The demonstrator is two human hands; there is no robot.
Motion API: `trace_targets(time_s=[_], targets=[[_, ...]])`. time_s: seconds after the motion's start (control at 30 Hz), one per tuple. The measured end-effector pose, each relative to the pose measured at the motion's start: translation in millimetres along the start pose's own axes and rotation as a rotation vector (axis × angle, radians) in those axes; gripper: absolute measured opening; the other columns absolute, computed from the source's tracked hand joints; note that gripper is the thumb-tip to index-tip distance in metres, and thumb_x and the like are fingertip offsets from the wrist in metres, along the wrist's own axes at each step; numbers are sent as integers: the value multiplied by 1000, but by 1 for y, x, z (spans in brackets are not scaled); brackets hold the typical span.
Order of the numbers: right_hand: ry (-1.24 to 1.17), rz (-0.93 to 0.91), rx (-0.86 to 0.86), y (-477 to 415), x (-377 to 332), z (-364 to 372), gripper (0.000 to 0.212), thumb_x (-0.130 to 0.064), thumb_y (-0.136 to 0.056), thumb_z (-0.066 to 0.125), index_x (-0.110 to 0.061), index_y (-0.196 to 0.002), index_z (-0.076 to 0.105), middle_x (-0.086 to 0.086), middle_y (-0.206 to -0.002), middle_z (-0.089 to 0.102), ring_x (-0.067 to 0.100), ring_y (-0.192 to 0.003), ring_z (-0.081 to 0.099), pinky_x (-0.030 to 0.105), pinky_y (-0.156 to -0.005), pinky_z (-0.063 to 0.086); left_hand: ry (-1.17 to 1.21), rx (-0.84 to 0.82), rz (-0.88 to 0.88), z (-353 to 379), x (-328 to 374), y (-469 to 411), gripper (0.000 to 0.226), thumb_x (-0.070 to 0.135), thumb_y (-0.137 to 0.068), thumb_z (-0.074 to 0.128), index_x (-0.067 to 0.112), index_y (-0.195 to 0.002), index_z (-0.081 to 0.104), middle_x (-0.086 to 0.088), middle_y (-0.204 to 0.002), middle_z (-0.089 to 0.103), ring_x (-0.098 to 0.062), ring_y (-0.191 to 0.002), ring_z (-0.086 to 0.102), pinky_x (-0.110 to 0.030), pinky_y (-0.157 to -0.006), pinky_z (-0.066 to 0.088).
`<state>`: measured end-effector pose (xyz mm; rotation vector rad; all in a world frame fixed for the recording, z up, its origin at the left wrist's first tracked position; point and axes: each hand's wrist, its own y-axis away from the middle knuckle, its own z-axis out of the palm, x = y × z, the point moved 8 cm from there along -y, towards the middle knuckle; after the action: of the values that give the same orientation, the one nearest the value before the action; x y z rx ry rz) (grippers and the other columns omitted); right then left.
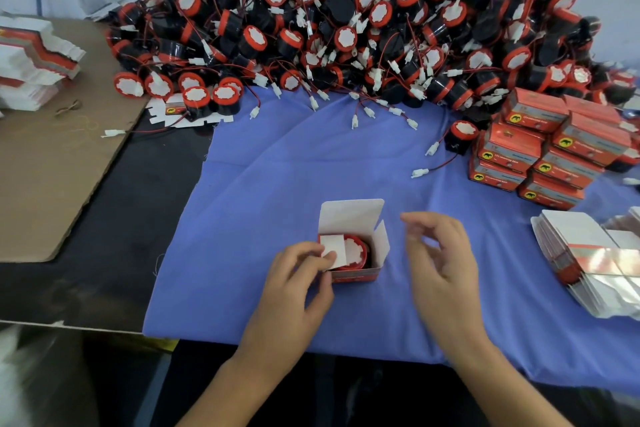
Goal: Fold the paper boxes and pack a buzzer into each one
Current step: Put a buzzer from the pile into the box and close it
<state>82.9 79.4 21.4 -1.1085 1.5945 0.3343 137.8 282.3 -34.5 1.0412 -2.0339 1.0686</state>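
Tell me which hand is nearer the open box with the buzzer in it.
Left. The left hand touches the open box, its fingers pressing a side flap inward. The right hand hovers apart, right of it.

Open red-and-white paper box [353, 246] at centre of blue cloth [277, 184], round red-and-black buzzer [351, 253] inside; heaped buzzers [346, 21] at twelve o'clock, stacked closed boxes [550, 149] at two, flat blanks [588, 267] at three.

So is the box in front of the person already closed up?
No, the paper box stands open, its lid flap upright and the red-capped buzzer visible inside, while the left hand folds one side flap in.
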Motion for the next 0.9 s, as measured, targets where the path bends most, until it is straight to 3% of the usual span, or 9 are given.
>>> trace_targets(time_s=[0.07,0.13,0.27,0.33,0.47,0.53,0.63,0.73,0.9], targets=[[-299,347,-58,6,37,7,29,-6,-101,60,-30,-114,70,-2,-116,69,6,-99,69,24,-84,55,-47,17,10,2,4,-2,27,31,-98,55,16,-114,71,17,-128,50,-13,-118,57,-33,-96,53],[-429,449,-174,8,47,20,29,-9,-102,60,-27,-124,68,-1,-122,71,13,-105,70,28,-87,59,-46,29,25,1,8,-5,29,34,-98,55,14,-110,72,16,-124,52,-17,-111,59,-36,-93,54],[-412,367,-315,1,41,39,33,-12,-102,61,-25,-131,65,-3,-125,71,21,-111,70,39,-91,59,1,37,-27,-4,9,-16,22,33,-98,58,17,-95,73,18,-110,56,-11,-95,65,-16,-87,49],[-326,331,-324,-2,41,44,38,-9,-98,68,-31,-129,65,-8,-118,71,15,-99,70,33,-85,57,70,35,-75,-4,4,-21,5,18,-95,70,22,-92,71,17,-103,59,-7,-90,67,-11,-81,49],[-171,240,-333,1,40,54,50,-7,-96,69,-41,-131,56,-1,-113,59,16,-81,59,31,-76,55,302,-37,-193,-5,-11,-27,68,1,-89,77,42,-136,51,14,-106,62,-12,-98,68,-19,-75,57],[-118,148,-337,3,38,51,42,-10,-98,66,-45,-121,58,-2,-111,56,16,-80,57,33,-76,52,304,-90,-180,-3,-11,-29,77,2,-91,75,48,-146,46,16,-112,57,-13,-100,66,-21,-76,59],[-98,0,-403,7,33,41,25,-35,-98,66,-46,-120,60,-15,-122,56,13,-111,61,26,-85,54,189,-126,-122,-6,-8,-30,52,11,-92,76,45,-129,64,18,-124,52,-10,-104,66,-27,-81,60],[-93,-1,-553,15,39,39,41,-61,-94,62,-40,-129,62,-21,-147,45,11,-132,55,18,-95,51,111,-241,-70,-6,-6,-21,51,39,-82,76,40,-132,65,20,-150,41,-7,-120,61,-18,-89,53],[115,-108,-544,17,44,35,43,-49,-98,60,-34,-138,60,-25,-159,36,0,-145,39,20,-111,41,1,-271,-89,-7,-8,-24,42,44,-84,81,37,-124,70,25,-153,44,-1,-138,46,-28,-106,48]])
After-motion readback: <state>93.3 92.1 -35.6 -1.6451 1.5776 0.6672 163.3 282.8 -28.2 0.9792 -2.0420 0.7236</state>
